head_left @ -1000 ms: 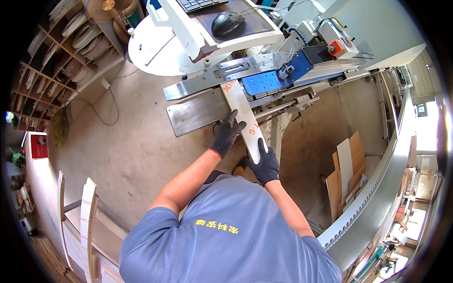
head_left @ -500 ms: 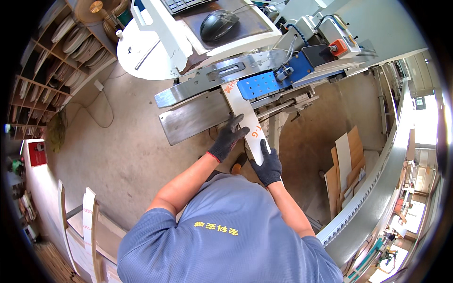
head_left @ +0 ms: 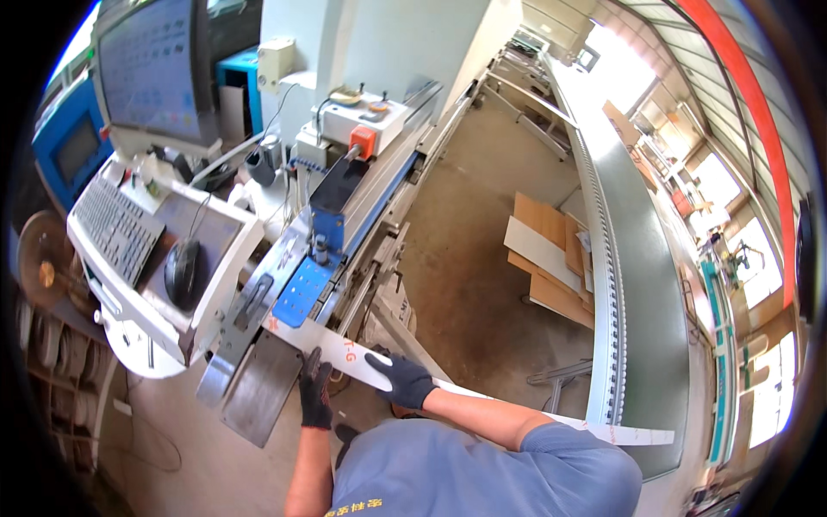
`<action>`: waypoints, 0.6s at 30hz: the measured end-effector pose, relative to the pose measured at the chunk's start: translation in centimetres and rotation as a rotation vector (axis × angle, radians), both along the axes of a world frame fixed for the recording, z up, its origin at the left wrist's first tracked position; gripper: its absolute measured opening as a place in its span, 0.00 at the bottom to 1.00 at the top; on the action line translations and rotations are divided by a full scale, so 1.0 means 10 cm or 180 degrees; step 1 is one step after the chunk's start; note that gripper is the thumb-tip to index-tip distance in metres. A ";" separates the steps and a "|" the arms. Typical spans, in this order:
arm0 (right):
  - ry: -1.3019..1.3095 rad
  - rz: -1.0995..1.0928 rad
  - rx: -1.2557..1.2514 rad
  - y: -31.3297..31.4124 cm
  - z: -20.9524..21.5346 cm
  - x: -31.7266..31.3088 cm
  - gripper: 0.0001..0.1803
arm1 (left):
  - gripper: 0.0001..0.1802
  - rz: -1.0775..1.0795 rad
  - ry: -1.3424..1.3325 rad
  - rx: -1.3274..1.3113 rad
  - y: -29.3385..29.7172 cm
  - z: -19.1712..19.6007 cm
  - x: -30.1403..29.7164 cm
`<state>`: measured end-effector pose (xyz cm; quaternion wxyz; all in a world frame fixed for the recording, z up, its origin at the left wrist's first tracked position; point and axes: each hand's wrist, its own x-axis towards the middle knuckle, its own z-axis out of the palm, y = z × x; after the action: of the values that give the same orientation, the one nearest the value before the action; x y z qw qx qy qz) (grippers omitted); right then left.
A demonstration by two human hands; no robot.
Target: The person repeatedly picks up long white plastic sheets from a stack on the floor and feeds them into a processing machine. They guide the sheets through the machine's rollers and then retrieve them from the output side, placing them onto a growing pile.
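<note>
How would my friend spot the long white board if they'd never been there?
Find the white desk with the keyboard, then the blue plate with holes beside it. Just below that plate pokes out the white board, with orange marks. Unlike the boards further off, it has the left hand and right hand on it.

The left hand [head_left: 316,392] touches a long white board [head_left: 332,349] near a blue plate [head_left: 303,293]. The right hand [head_left: 403,382] grips it.
</note>
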<state>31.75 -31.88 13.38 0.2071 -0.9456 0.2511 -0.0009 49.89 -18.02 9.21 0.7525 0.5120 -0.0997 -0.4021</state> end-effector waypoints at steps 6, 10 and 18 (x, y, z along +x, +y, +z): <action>-0.0130 0.0080 0.0100 -0.01 -0.07 0.01 0.44 | 0.29 0.0027 -0.0013 0.0043 0.00 0.08 0.00; -0.0398 0.0138 -0.0006 -0.01 -0.18 -0.02 0.44 | 0.28 0.0023 0.0024 -0.0039 0.01 0.07 -0.01; -0.0011 0.0052 0.0157 -0.01 -0.06 -0.01 0.44 | 0.28 0.0000 0.0070 -0.0100 0.00 0.12 -0.02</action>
<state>31.63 -31.98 12.76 0.2308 -0.9422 0.2429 0.0053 49.72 -18.02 10.41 0.7615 0.4957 -0.0978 -0.4060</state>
